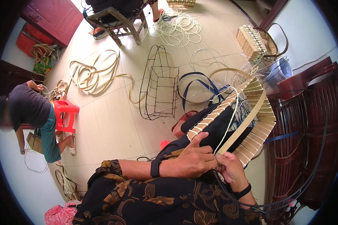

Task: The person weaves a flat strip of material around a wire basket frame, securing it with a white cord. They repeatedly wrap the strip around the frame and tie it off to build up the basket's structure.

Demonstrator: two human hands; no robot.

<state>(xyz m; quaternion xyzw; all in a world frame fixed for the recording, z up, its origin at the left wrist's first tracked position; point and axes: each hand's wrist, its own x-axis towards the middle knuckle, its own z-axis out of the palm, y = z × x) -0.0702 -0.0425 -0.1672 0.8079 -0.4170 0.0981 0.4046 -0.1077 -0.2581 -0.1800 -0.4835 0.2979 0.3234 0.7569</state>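
Bright light, apparently daylight, comes from the top, washing out the pale beige tiled floor [109, 131] there. The glossy dark reddish-brown wooden bench [283, 148] sits dimmer, catching soft highlights. Fisheye distortion bends the smooth bluish-white wall [317, 32]; black fills the corners; the dark-clad co-worker's head [3, 108] is blurred.

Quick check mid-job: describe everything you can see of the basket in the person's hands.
The basket slants over the lap, running from the hands toward the upper right. Its visible walls look like flat tan strips, bound at close intervals with white cord, part of which trails loose across the opening. A wider loose tan strip arcs over the opening, its near end pinched by the right hand. The left hand is at the left wall's near end. The bottom is hard to make out.
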